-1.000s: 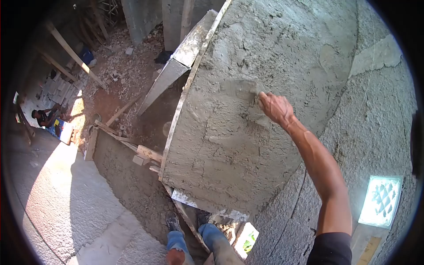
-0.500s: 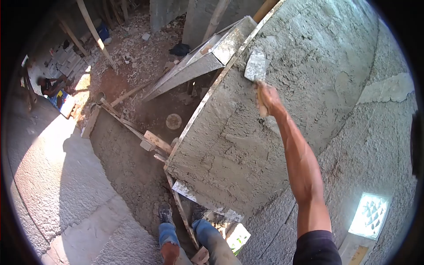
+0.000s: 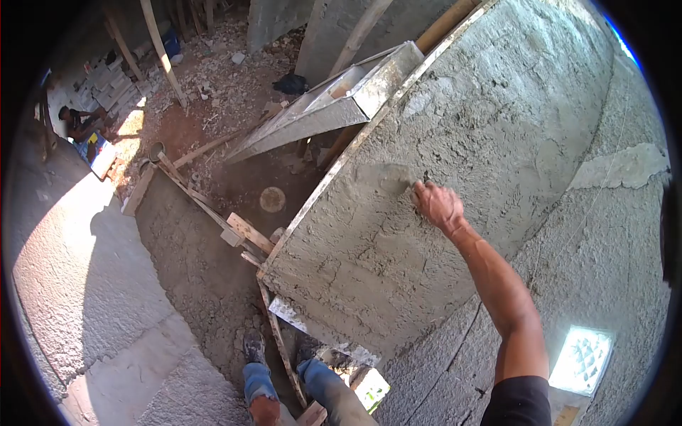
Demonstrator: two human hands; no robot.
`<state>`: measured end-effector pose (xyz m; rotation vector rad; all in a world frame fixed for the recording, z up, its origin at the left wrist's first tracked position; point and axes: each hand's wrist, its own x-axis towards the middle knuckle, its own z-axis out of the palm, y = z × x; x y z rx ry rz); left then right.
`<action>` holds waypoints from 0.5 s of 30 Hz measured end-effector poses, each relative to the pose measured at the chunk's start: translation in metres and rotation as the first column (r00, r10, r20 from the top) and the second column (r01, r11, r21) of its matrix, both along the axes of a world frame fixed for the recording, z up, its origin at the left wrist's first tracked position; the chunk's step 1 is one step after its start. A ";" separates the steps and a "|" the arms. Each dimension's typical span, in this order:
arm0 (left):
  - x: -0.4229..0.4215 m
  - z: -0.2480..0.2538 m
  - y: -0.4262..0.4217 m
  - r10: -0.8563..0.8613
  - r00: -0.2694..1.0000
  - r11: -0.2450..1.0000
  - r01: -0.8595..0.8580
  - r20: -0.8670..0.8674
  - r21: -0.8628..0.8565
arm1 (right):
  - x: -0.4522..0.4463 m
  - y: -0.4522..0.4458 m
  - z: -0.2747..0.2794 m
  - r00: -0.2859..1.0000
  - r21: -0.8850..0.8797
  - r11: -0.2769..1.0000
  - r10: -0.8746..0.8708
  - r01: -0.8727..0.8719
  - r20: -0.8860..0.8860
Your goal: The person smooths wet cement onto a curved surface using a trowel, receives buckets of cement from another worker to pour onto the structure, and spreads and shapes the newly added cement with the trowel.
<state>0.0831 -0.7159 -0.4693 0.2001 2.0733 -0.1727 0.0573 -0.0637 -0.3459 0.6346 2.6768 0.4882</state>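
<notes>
My right hand (image 3: 438, 206) is closed around the handle of a trowel (image 3: 392, 177), its blade smeared by motion and lying low against the wet mortar (image 3: 383, 234). The handle is mostly hidden by my fingers. Rough grey mortar covers the sloping slab, with ridges and lumps above the hand and smoother patches below. A long wooden edge board (image 3: 348, 153) borders the slab on its left side, a little way from the blade. My left hand does not show.
Beyond the edge board stands a mortar-stained, wedge-shaped trough (image 3: 312, 121). Planks (image 3: 249, 231) and a round disc (image 3: 272, 199) lie lower down. My boots (image 3: 254, 346) stand at the bottom. A person (image 3: 79, 121) sits far left. A bright patterned glass block (image 3: 582, 361) sits at right.
My right hand has brought the trowel down and left across the mortar, from near the upper edge board towards the slab's middle. The blade has turned from pointing up to pointing left.
</notes>
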 end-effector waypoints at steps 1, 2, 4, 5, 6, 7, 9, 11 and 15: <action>-0.003 0.009 0.006 0.008 1.000 1.000 -0.008 0.003 -0.007 | -0.021 0.028 0.033 0.984 0.002 0.988 -0.157 0.157 0.083; -0.004 0.021 0.010 0.040 0.999 0.999 -0.039 0.029 -0.035 | -0.031 0.059 0.055 0.981 0.056 0.980 -0.191 0.190 0.016; 0.018 -0.022 -0.024 -0.001 0.999 0.999 -0.001 -0.047 -0.037 | -0.043 0.101 0.093 0.981 0.145 0.985 -0.071 0.097 -0.178; 0.035 -0.032 -0.043 0.007 0.998 1.000 -0.007 -0.060 -0.007 | -0.052 0.112 0.113 0.932 0.006 0.948 -0.312 0.318 -0.186; 0.029 -0.034 -0.039 0.006 0.997 1.000 -0.004 -0.077 0.031 | -0.045 0.145 0.114 0.926 0.079 0.981 -0.140 0.178 -0.350; 0.026 -0.032 -0.031 0.019 0.998 1.000 -0.018 -0.061 0.021 | -0.040 0.172 0.114 0.854 0.046 0.978 -0.154 0.203 -0.497; 0.028 -0.037 -0.037 0.011 0.998 1.000 -0.010 -0.057 0.010 | -0.019 0.199 0.115 0.560 -0.628 0.643 -0.742 0.439 -0.368; 0.030 -0.026 -0.038 0.008 0.999 1.000 -0.008 -0.052 -0.008 | -0.028 0.150 0.074 0.362 -0.803 0.445 -0.880 0.398 -0.308; 0.032 -0.021 -0.037 0.016 0.998 0.999 -0.018 -0.069 -0.029 | -0.046 -0.003 -0.004 0.247 -0.949 0.207 -0.958 0.239 -0.147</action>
